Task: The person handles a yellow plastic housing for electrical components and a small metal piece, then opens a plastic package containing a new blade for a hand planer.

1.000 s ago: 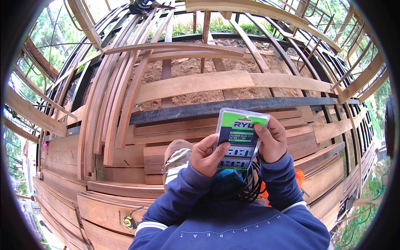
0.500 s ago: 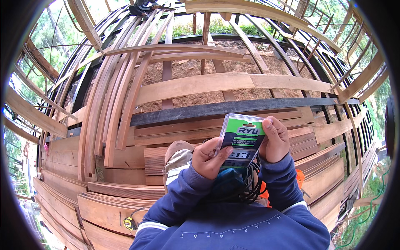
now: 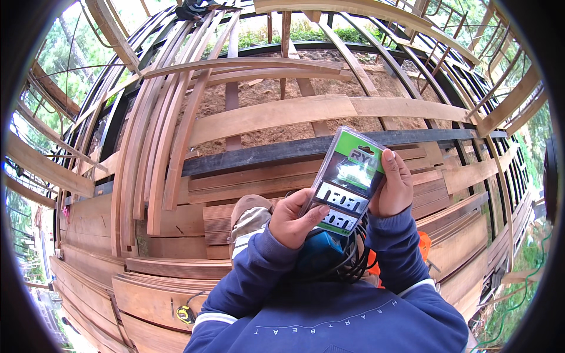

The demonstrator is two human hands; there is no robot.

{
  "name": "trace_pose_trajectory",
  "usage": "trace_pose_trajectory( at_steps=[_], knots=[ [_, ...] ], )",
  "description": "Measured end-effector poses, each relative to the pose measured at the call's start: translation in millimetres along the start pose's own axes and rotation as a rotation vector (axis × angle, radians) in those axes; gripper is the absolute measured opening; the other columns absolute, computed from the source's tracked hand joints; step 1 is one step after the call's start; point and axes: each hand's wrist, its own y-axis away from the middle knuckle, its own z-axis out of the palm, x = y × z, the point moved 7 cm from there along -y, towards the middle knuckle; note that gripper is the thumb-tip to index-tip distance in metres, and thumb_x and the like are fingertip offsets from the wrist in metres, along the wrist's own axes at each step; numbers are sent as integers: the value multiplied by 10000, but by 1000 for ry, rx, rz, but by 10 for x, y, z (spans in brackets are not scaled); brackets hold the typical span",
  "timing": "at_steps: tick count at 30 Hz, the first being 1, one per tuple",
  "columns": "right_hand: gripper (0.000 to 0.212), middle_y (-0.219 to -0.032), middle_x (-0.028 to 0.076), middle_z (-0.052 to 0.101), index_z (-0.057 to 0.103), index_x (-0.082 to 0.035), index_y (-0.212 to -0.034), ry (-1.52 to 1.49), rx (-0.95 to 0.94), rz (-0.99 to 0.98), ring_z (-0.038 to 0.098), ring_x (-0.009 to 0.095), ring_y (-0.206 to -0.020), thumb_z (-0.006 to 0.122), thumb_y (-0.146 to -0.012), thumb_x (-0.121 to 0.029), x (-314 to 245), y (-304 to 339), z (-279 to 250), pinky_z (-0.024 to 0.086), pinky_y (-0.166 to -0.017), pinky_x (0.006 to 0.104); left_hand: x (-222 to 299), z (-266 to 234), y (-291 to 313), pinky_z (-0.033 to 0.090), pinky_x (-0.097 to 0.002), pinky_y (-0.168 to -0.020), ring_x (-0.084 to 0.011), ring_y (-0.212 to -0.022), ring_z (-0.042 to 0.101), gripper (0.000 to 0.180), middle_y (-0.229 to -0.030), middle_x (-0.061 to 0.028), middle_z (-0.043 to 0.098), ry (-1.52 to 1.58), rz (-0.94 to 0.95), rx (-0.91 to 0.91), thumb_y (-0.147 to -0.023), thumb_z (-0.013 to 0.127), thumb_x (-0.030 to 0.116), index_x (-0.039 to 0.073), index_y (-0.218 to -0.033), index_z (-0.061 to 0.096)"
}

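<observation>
Above my lap I hold a blister pack (image 3: 352, 167) of clear plastic with a green and black card. Two slotted metal blades (image 3: 341, 201) show in its lower half. My left hand (image 3: 293, 221) pinches the lower left edge, thumb across the front. My right hand (image 3: 392, 187) grips the right edge, with its thumb near the hang hole and its other fingers partly hidden behind. Below the pack lie a blue object (image 3: 321, 249), mostly covered by my hand and sleeve, and a coiled black cable (image 3: 355, 257).
Stacked wooden planks (image 3: 176, 303) surround me, with a yellow and black tape measure (image 3: 185, 314) on the left. Long loose boards (image 3: 156, 141) cross dark metal beams (image 3: 253, 157) over bare soil. Something orange (image 3: 424, 247) is beside my right arm. Another person (image 3: 193, 9) is at the far left.
The pack has tilted and come up slightly, so the two blades now show more plainly and glare covers part of the card. Both hands still grip it.
</observation>
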Motion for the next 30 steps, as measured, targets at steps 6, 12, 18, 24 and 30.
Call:
trace_pose_trajectory(
  at_steps=[6, 12, 18, 24, 30],
  knots=[
    [217, -945, 117, 698, 618, 39, -1001, -69, 2, 71, 678, 170, -826, 538, -1003, -163, 71, -7, -34, 543, -753, 271, -18, 7, 10, 476, -242, -859, -94, -969, 613, 240, -1047, -54, 689, 62, 14, -29, -957, 599, 58, -29, -1180, 596],
    [263, -971, 130, 698, 609, 51, -1036, -95, -35, 156, 682, 184, -835, 509, -1015, -192, 132, -20, -10, 547, -763, 285, 5, 23, 10, 477, -241, -859, -99, -968, 615, 235, -1045, -57, 690, 58, 11, -27, -948, 600, 32, -36, -1173, 602],
    [307, -966, 140, 700, 621, 43, -1037, -103, -41, 297, 689, 193, -829, 492, -1023, -235, 221, 7, -4, 564, -755, 305, 5, 31, 30, 475, -241, -853, -100, -954, 612, 221, -1037, -59, 687, 12, 38, -55, -939, 605, 12, -50, -1151, 611],
    [301, -927, 117, 705, 632, 26, -1030, -62, -21, 309, 685, 163, -778, 499, -1022, -244, 300, -36, -94, 564, -700, 277, 53, 53, 31, 484, -240, -825, -104, -935, 616, 196, -1024, -67, 684, -55, 55, -56, -933, 612, 3, -59, -1119, 617],
    [248, -872, 77, 700, 635, 9, -977, 26, -24, 247, 666, 120, -729, 556, -999, -225, 288, -71, -105, 547, -655, 243, 158, 92, 43, 485, -251, -838, -111, -930, 619, 207, -1004, -71, 682, -248, 121, -93, -935, 616, 26, -58, -1124, 615]
  ],
)
